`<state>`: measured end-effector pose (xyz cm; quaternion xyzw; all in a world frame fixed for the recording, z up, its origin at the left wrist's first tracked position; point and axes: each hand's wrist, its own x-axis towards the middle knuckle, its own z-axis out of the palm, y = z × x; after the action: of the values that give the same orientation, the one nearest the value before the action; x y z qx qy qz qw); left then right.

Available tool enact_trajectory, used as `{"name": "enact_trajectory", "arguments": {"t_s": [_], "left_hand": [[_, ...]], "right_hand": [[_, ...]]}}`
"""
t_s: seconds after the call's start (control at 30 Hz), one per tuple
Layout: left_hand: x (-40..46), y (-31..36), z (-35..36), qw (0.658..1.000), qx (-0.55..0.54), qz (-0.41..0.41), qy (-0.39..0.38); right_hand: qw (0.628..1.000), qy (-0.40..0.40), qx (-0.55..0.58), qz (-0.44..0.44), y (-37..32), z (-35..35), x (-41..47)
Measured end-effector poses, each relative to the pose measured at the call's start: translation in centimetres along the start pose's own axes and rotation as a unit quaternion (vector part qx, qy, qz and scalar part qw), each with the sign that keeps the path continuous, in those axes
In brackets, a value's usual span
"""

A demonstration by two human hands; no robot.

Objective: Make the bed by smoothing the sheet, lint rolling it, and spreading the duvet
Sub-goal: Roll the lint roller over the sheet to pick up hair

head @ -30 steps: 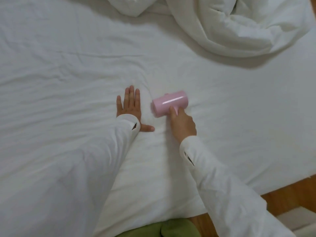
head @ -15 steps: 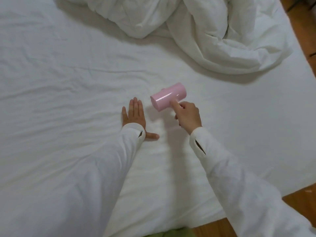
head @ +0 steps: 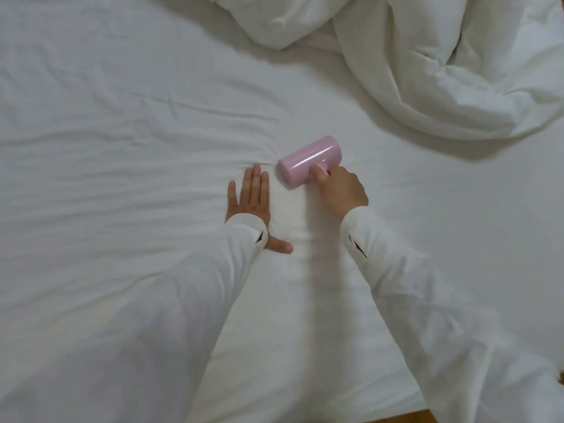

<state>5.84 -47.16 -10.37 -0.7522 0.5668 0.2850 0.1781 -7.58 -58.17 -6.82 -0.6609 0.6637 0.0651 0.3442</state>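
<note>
Here, seen from above, a white sheet (head: 100, 154) covers the bed, its left half creased with long wrinkles running across the fabric. A white sleeve (head: 158, 300) reaches in from the lower left to the left hand (head: 251, 206), which lies flat on the sheet, palm down, fingers straight and close together, thumb spread out toward the right. Just beside those fingertips, and apart from them, a pink lint roller (head: 308, 161) rests on the sheet near the middle of the bed, its glossy cylinder lying at a slant with the higher end to the right. The right hand (head: 341, 190) grips the roller from the near side, fingers curled about its handle, most of which is hidden beneath the hand, thumb laid against the cylinder. A second white sleeve (head: 433, 315) runs from that hand to the lower right corner. Between the two arms the sheet lies smoother, a faint shaded strip running back toward the near edge of the bed. At upper right a white duvet (head: 442, 65) sits bunched in thick folds on the sheet, well apart from both hands. A sliver of wooden floor (head: 396, 419) shows along the bottom edge.
</note>
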Motion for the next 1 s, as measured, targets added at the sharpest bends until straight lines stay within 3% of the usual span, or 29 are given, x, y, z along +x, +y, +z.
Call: {"name": "enact_trajectory", "arguments": {"t_s": [0.5, 0.67, 0.8, 0.9, 1.0], "left_hand": [[-2.3, 1.4, -1.2, 1.0, -0.025, 0.011, -0.001], [-3.5, 4.1, -1.3, 0.998, -0.043, 0.043, -0.003], [-1.6, 5.3, -2.7, 0.996, -0.085, -0.02, 0.023], [0.6, 5.8, -3.3, 0.993, -0.091, -0.061, 0.05], [1.6, 5.9, -2.2, 0.991, -0.085, -0.085, 0.055]], "right_hand": [[0.994, -0.015, 0.034, 0.101, 10.2, -0.2, -11.5], [0.984, 0.027, 0.148, 0.1, 10.1, -2.2, -12.6], [0.963, 0.038, 0.266, 0.03, 6.3, -4.8, -7.4], [0.963, 0.06, 0.256, -0.065, 2.5, -6.5, -1.3], [0.97, 0.028, 0.203, -0.131, -0.1, -6.6, 3.9]]}}
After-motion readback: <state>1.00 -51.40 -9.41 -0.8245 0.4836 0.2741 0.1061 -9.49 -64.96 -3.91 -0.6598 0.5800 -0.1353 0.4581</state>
